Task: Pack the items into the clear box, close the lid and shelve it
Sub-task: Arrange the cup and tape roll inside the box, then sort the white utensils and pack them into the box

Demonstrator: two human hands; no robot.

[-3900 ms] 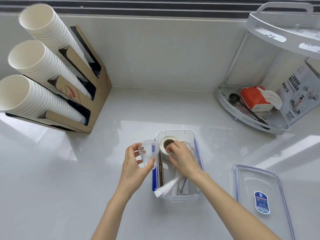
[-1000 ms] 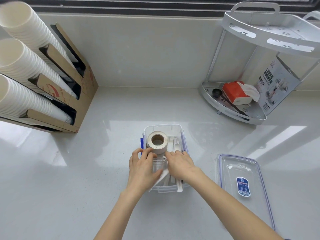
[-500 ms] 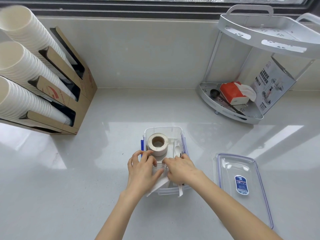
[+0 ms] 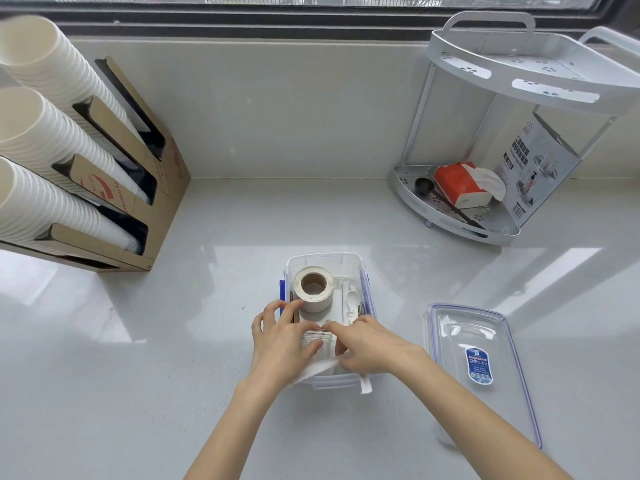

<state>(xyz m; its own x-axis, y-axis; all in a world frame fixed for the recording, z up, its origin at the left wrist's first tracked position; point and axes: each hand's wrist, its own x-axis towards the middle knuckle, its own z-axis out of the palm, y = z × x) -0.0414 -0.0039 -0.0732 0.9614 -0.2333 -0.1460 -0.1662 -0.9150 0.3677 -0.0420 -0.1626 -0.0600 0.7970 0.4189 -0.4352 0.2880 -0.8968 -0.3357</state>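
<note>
Clear box (image 4: 349, 263): on the counter, open, tape roll (image 4: 313, 287) at its far end.
Change: small clear cup (image 4: 317, 344), earlier held above by the left hand (image 4: 282, 344), now lies inside.
Fingers: both hands press on the cup; right hand (image 4: 369, 346) curled over it.
Lid (image 4: 481, 368): off, just right of the box.
Meaning: packing nearly done; closing is next.

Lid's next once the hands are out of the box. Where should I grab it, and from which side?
The lid lies flat on the counter, right of the clear box, with nothing on it. Probably best to pinch its long left edge, the one nearest the box, coming in with the right hand. The raised rim there should give the fingertips purchase to tip it up.
</note>
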